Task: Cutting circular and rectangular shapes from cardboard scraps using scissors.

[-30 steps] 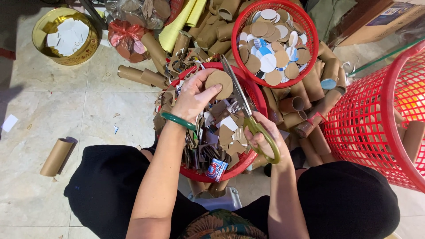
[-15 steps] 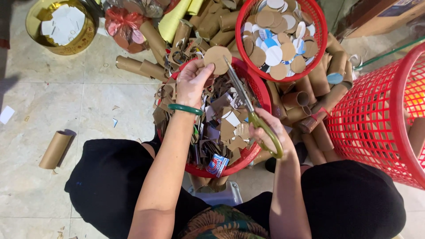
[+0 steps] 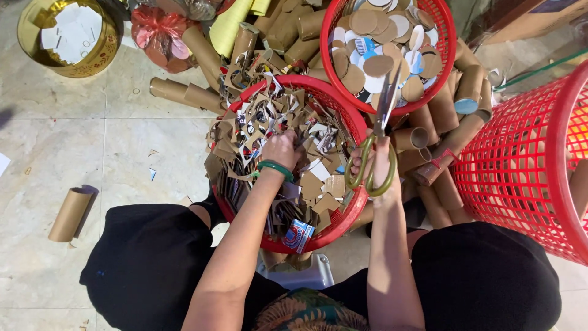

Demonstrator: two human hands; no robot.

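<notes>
My left hand [image 3: 283,149], with a green bangle at the wrist, reaches down into the cardboard scraps [image 3: 257,132] that fill the near red basket [image 3: 343,222]; its fingers are buried in the pieces. My right hand [image 3: 375,168] grips scissors [image 3: 381,125] with yellow-green handles, blades pointing up over the rim of the far red basket [image 3: 331,73]. That basket holds several cut cardboard discs [image 3: 378,65].
Brown cardboard tubes [image 3: 197,98] lie heaped around both baskets, and one tube [image 3: 69,214] rests alone on the tiled floor at left. A gold round tin [image 3: 24,46] with white pieces sits top left. A tall red mesh bin [image 3: 527,153] stands at right.
My left hand let go of the cardboard disc it held up and dropped into the scrap basket. The scissors hand shifted right, toward the basket of discs.
</notes>
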